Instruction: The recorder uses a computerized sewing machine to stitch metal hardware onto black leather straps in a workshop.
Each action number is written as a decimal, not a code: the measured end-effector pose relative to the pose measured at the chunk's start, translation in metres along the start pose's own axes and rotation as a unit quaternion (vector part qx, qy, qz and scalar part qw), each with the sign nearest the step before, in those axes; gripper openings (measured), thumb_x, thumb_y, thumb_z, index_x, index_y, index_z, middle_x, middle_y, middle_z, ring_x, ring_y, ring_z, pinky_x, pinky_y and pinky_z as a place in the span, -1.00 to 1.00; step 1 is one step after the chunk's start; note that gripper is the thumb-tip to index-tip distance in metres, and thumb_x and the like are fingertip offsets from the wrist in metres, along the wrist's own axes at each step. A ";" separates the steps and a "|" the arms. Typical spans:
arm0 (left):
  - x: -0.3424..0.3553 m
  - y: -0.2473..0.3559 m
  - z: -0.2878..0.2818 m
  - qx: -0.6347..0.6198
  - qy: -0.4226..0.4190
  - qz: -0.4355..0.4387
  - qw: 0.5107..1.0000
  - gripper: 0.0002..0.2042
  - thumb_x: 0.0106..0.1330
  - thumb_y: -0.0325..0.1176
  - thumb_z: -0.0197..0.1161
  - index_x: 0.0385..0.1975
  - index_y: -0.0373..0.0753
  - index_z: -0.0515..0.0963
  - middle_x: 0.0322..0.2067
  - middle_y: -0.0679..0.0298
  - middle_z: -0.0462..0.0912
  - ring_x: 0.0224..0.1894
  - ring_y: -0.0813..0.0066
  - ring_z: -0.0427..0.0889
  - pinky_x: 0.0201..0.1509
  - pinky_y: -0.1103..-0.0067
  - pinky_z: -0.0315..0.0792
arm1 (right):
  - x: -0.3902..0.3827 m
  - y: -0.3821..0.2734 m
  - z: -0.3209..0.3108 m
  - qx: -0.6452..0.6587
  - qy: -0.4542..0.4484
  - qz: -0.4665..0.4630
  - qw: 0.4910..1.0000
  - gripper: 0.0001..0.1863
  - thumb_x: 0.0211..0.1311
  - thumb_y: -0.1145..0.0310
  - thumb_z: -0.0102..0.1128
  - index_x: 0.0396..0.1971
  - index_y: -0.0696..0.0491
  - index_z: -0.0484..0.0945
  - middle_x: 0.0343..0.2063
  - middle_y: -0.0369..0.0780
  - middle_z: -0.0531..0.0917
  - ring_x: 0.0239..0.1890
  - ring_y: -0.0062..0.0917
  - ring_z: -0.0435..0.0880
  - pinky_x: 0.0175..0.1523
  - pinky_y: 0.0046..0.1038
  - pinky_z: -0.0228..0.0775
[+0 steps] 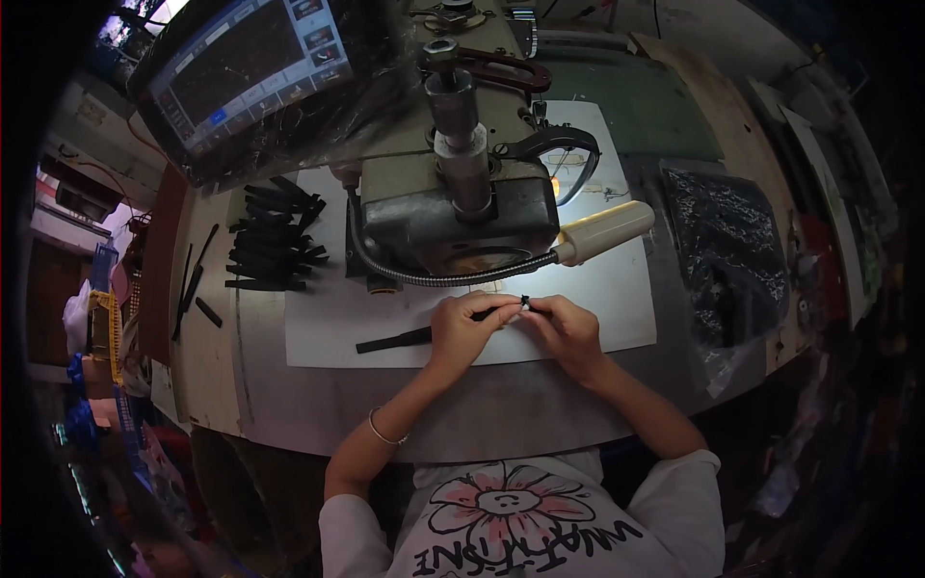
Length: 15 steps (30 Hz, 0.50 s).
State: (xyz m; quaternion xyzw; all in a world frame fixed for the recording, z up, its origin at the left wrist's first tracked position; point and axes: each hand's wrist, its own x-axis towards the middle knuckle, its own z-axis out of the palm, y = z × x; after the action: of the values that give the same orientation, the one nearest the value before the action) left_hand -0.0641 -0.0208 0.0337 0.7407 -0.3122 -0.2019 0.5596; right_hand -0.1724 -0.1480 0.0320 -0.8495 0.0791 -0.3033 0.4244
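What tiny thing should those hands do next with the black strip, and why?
Maybe the left hand should steady the black strip while the right hand adjusts the small dark piece: both hands' fingertips meet around that piece, and the strip sticks out leftward over the white sheet.

Upper left: a lit screen [255, 72] in a dark casing. Right: a crinkled plastic bag [727, 250]. Upper right: a green surface [655, 120]. Far left: a white bundle [79, 310].
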 end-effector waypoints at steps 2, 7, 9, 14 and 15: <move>0.000 0.001 0.002 0.008 0.008 -0.002 1.000 -0.87 0.04 -0.37 0.31 -0.40 -0.21 0.64 -0.48 0.26 0.65 -0.48 0.58 0.62 -0.43 0.73 0.40 | -0.001 0.002 0.001 -0.002 0.005 -0.007 1.000 -0.86 -0.01 0.50 0.26 -0.42 0.17 0.51 -0.53 -0.17 0.58 -0.55 -0.39 0.58 -0.46 -0.49 0.40; 0.001 -0.001 0.004 0.035 0.029 0.034 0.998 -0.87 0.05 -0.37 0.31 -0.40 -0.20 0.63 -0.48 0.28 0.65 -0.50 0.57 0.61 -0.45 0.72 0.39 | -0.001 0.003 0.003 -0.007 0.009 -0.018 1.000 -0.86 -0.02 0.52 0.26 -0.42 0.17 0.52 -0.53 -0.16 0.58 -0.55 -0.40 0.59 -0.46 -0.51 0.40; 0.001 -0.001 0.002 0.054 0.029 0.058 0.996 -0.88 0.05 -0.37 0.30 -0.40 -0.19 0.64 -0.49 0.29 0.64 -0.51 0.55 0.60 -0.45 0.70 0.39 | -0.001 0.002 0.003 0.015 0.010 0.008 1.000 -0.86 -0.02 0.53 0.25 -0.42 0.17 0.51 -0.52 -0.15 0.58 -0.54 -0.39 0.59 -0.45 -0.51 0.41; 0.001 0.002 0.002 0.045 0.036 0.036 0.998 -0.88 0.06 -0.37 0.30 -0.40 -0.17 0.64 -0.48 0.29 0.64 -0.48 0.53 0.61 -0.42 0.70 0.40 | -0.001 -0.002 0.001 -0.001 0.003 -0.021 1.000 -0.87 -0.01 0.53 0.25 -0.43 0.18 0.50 -0.52 -0.15 0.58 -0.52 -0.39 0.60 -0.42 -0.51 0.42; 0.001 0.001 0.002 0.041 0.032 0.044 0.998 -0.88 0.06 -0.37 0.30 -0.40 -0.17 0.64 -0.48 0.29 0.64 -0.48 0.53 0.61 -0.41 0.70 0.40 | -0.003 -0.002 0.002 -0.004 0.000 -0.017 1.000 -0.87 -0.01 0.53 0.25 -0.44 0.18 0.50 -0.51 -0.16 0.58 -0.51 -0.40 0.60 -0.42 -0.51 0.42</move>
State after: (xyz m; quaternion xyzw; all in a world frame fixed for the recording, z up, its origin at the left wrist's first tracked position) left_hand -0.0648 -0.0226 0.0342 0.7548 -0.3342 -0.1405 0.5467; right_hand -0.1737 -0.1444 0.0318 -0.8525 0.0658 -0.3105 0.4154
